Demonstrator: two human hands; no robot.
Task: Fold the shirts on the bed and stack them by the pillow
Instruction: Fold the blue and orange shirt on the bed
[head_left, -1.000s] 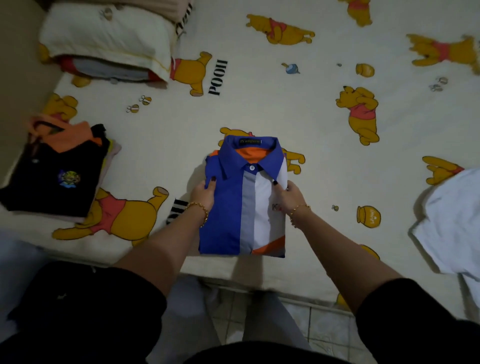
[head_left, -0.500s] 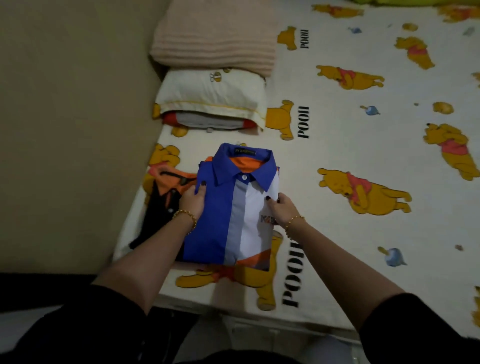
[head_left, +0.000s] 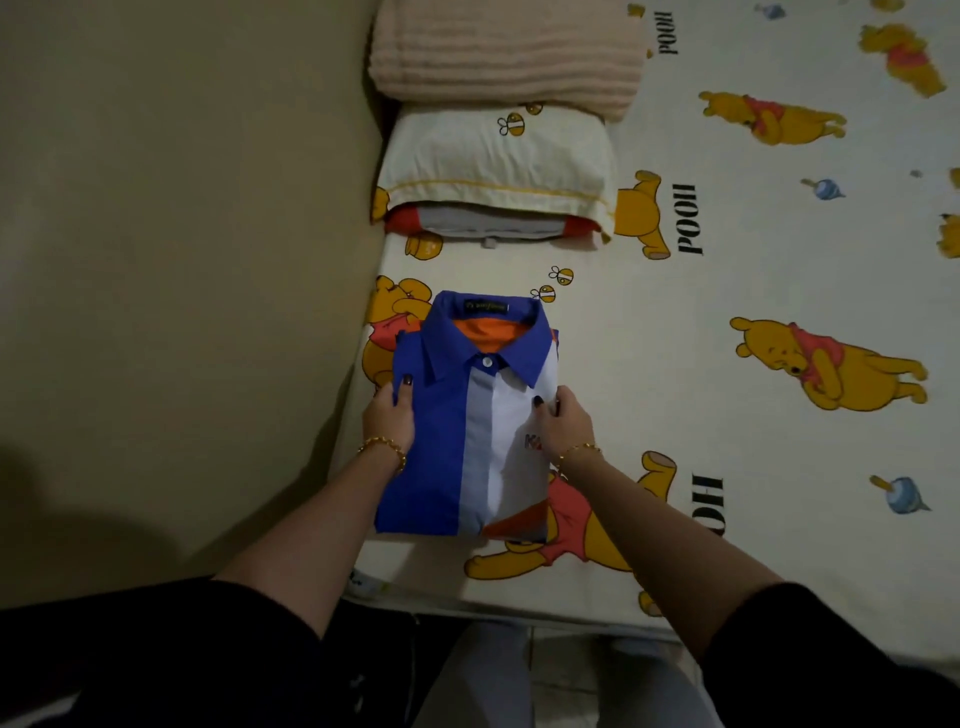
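Count: one folded shirt (head_left: 467, 431), blue, white and orange, lying near left edge of bear-print bed sheet (head_left: 727, 270), just short of one pillow (head_left: 493, 161). One folded pink blanket (head_left: 504, 52) overlapping pillow's far end. Beige wall (head_left: 182, 260) running along that edge. Left hand (head_left: 388, 422) and right hand (head_left: 569, 423) gripping shirt's sides, thumbs lying on top.

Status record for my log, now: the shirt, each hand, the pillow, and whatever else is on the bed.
shirt: folded, buttons up, collar toward the pillow, near the wall-side edge of the bed
left hand: grips the shirt's left edge, thumb on top
right hand: grips the shirt's right edge, thumb on top
pillow: beyond the shirt, apart from it
blanket: folded, at the pillow's far side
under the shirt: hidden
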